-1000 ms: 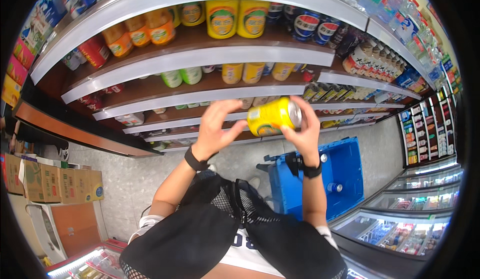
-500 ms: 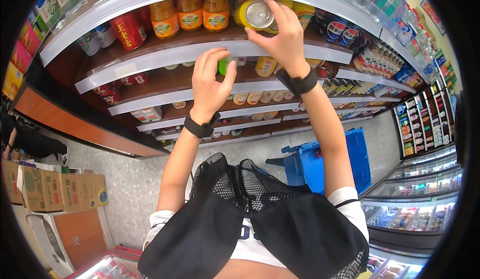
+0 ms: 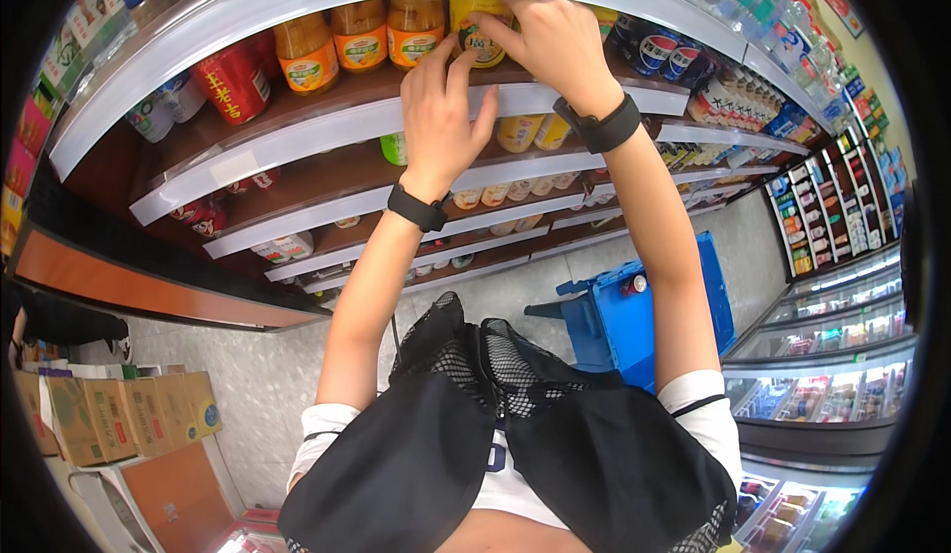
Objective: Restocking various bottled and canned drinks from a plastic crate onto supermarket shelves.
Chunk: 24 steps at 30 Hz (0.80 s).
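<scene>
A yellow can [image 3: 483, 46] stands upright at the front of the upper shelf, beside a row of orange-labelled glass jars [image 3: 362, 50]. My right hand [image 3: 563, 48] grips it from the right, the thumb across its front and the fingers near its top, partly hidden by the shelf above. Just in front of the shelf edge, my left hand [image 3: 441, 117] has its fingertips by the can's lower left side, thumb held apart. Whether those fingertips touch the can I cannot tell. Black bands circle both wrists.
Red cans [image 3: 233, 82] stand left of the jars, dark blue cans [image 3: 656, 50] to the right. Lower shelves hold more drinks. A blue bin [image 3: 644, 325] with a can in it stands on the floor below. Cardboard boxes [image 3: 149, 409] are at left, glass-fronted coolers [image 3: 832, 385] at right.
The yellow can has gone from tilted, its top facing me, to upright on the shelf. My left hand has moved up and right toward it; my right hand has turned with the can.
</scene>
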### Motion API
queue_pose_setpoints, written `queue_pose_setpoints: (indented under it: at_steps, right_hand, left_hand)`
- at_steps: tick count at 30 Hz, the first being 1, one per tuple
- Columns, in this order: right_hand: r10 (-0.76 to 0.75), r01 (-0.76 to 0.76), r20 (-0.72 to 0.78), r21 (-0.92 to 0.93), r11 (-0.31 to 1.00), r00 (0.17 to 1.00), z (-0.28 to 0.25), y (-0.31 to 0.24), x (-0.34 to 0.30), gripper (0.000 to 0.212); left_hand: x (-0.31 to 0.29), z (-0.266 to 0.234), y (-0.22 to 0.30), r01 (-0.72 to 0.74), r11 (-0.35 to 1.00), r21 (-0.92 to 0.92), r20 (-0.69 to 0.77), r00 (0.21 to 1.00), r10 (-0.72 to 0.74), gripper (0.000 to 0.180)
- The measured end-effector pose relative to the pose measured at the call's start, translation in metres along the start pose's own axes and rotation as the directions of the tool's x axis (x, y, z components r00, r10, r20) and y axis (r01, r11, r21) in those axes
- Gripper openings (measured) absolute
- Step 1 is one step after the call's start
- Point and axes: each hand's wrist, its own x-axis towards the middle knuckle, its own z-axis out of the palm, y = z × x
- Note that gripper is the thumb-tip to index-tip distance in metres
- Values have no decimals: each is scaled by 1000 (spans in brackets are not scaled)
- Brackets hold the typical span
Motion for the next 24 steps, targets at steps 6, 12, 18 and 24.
queue_pose_setpoints:
  at_steps: [6, 12, 18, 24]
  right_hand:
    - [51, -38, 87, -138, 990, 995, 8, 6, -9, 40]
    - [86, -86, -4, -42, 995, 996, -5, -3, -18, 40]
    - [321, -294, -351, 130, 947, 880, 3, 31, -88, 55]
    - [659, -542, -179, 434, 720, 731, 12, 46, -101, 71]
  left_hand:
    - [-6, 10, -5, -79, 976, 204, 27, 997, 75, 47]
    - [-9, 10, -5, -96, 949, 300, 31, 995, 91, 48]
    - [-9, 8, -1, -81, 928, 364, 59, 996, 64, 50]
    - [-8, 6, -2, -58, 915, 399, 52, 998, 40, 49]
